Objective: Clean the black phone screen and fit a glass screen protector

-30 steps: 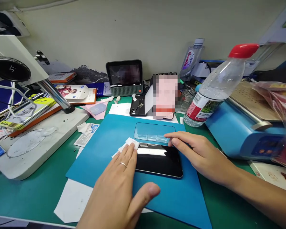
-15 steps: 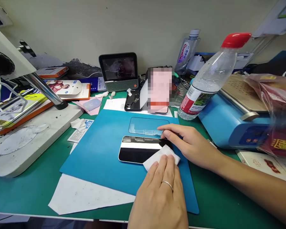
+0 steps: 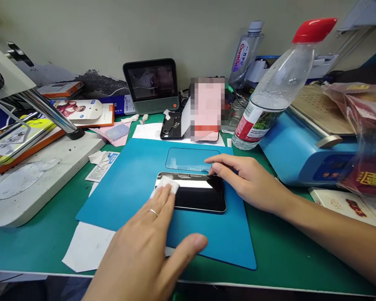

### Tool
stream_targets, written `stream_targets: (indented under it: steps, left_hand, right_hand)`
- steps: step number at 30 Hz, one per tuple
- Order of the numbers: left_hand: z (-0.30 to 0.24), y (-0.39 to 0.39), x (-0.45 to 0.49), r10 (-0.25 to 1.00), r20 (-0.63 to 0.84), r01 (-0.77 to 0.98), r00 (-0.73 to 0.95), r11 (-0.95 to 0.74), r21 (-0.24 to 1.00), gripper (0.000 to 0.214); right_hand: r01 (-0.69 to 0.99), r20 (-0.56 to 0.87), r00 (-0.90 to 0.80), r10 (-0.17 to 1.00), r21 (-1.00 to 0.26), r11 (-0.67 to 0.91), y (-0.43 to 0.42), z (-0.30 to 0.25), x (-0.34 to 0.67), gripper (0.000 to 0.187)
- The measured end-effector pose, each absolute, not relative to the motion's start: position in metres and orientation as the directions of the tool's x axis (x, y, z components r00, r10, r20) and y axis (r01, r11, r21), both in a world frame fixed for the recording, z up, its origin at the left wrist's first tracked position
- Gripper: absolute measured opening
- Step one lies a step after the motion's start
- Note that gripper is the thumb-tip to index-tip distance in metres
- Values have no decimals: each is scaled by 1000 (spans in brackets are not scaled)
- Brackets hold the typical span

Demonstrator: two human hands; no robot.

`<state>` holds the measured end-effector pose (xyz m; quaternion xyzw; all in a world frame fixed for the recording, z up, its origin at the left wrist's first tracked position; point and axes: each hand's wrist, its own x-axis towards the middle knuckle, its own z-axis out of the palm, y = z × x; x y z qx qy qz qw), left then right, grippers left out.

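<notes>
A phone with a black glossy face lies flat on the blue mat. My left hand presses a folded white wipe onto the phone's left end with its fingertips; the thumb sticks out to the right. Just behind the phone lies a clear, dark-edged glass screen protector. My right hand hovers or rests at the protector's right end, by the phone's far edge. Its index finger is stretched out and the thumb is apart below it. The other right fingers are mostly hidden, and contact there is unclear.
A tilted water bottle with a red cap leans by a blue machine at right. A microscope-like stand fills the left. Behind the mat are a small display and a black phone part.
My left hand has slid the wipe from the phone's right end to its left end, and its thumb has spread out. My right hand stays by the protector. The view has shifted slightly.
</notes>
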<state>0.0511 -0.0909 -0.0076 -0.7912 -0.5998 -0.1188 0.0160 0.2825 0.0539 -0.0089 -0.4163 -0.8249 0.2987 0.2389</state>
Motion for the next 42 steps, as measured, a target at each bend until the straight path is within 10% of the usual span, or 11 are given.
stream_targets:
  steps: [7,42]
  left_hand:
    - [-13,-85,39,996,92,976,7,-27,217,78]
    - [-35,-102,120,893,287,899,346,-403,170,87]
  right_hand:
    - [560,137,-547,826,-673,482,54,-8,281,40]
    - [438,210,-526,824,-764,474,54,-9,283,45]
